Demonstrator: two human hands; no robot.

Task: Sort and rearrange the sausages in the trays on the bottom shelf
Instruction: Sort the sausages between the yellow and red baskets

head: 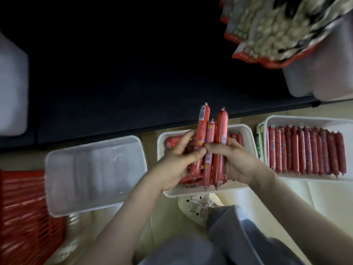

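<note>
Both hands meet over the middle tray (200, 192), and together they hold a bundle of red sausages (221, 134) standing nearly upright, with the clipped ends pointing away from the person. The left hand (177, 163) has its grip closed round the left side of the bundle, thumb across the front. The right hand (236, 159) has its grip closed round the right side, with the thumb tip touching the left thumb. One sausage in the bundle shows a barcode label near its top. The lower ends of the bundle hang just above the near rim of the middle tray.

A few more sausages (237, 137) lie in the far right corner of that tray, and a red packet (170, 144) lies at its far left. To the left sits a clear plastic tray (95, 175) with nothing visible in it. To the right, a white tray (305, 119) holds a neat row of sausages (305, 152) laid side by side. A green-edged packet (260, 142) stands just beside its left wall.

All three trays rest on the pale floor (324, 197) in front of a dark shelf (133, 83). A red basket (24, 207) sits at the far left. Bags of pale food (277, 31) hang into view at the top right, above a white container (324, 73). Below the hands are a white shoe (198, 205) with beads and a grey trouser leg (238, 236).
</note>
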